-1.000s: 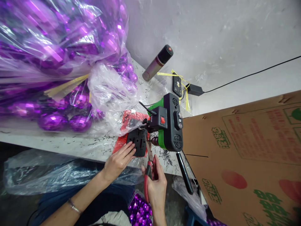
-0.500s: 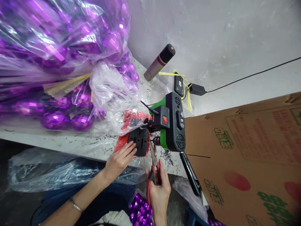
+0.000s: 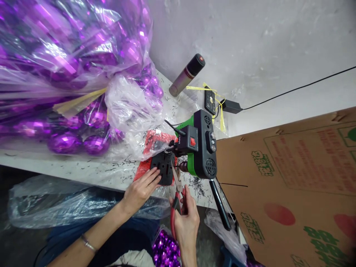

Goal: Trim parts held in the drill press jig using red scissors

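My left hand [image 3: 143,187] lies with its fingers flat on the lower left part of a black slotted plate [image 3: 164,168]. The plate rests on a red cloth [image 3: 142,168] on the white table. In my right hand [image 3: 185,217] are red-handled pliers [image 3: 176,205], their long jaws apart and reaching the plate's right edge. Just right of the plate stands a green and black machine [image 3: 204,144] with a red switch and a black lever [image 3: 220,205]. What the jaw tips touch is too small to tell.
Bagged purple shiny balls [image 3: 66,142] fill the left. Behind stand a bottle [image 3: 187,75] and a black remote [image 3: 209,100] with yellow ribbon. A cardboard box [image 3: 278,178] is at the right. Black scraps litter the white table [image 3: 97,167].
The pliers in my right hand have shifted slightly left, and their jaws now overlap the plate's right edge. The machine's lever has swung a little. My left hand has stayed on the plate.
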{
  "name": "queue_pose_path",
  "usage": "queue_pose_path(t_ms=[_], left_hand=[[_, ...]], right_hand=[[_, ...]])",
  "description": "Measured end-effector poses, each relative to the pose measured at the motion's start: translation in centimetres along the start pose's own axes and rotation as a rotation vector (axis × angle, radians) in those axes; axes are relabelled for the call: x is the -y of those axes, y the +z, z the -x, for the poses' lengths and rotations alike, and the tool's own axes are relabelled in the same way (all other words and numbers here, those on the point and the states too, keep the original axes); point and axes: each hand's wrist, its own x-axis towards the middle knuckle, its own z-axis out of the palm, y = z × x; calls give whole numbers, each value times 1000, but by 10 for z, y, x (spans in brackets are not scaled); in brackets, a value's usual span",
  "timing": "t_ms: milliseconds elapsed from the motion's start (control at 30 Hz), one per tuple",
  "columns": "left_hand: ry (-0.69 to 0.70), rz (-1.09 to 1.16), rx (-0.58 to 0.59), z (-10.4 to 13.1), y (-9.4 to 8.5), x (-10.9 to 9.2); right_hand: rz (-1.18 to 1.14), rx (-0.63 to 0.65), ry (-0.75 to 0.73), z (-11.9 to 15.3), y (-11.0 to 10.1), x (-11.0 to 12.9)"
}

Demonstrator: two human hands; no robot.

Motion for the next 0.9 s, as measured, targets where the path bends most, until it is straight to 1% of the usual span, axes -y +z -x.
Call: queue_pose_path(t_ms=[167, 400, 600, 800, 900], left_hand=[[10, 10, -5, 1, 1, 0], [6, 40, 4, 3, 1, 1], [-1, 63, -7, 3, 2, 1], [-9, 44, 14, 2, 0, 1], [-3, 30, 10, 2, 0, 1]], right_hand=[[11, -35, 4, -1, 4, 0], [21, -81, -22, -5, 12, 13], [38, -91, -5, 3, 4, 3], [45, -83, 0, 0, 5, 6], [41, -77, 15, 3, 1, 2]])
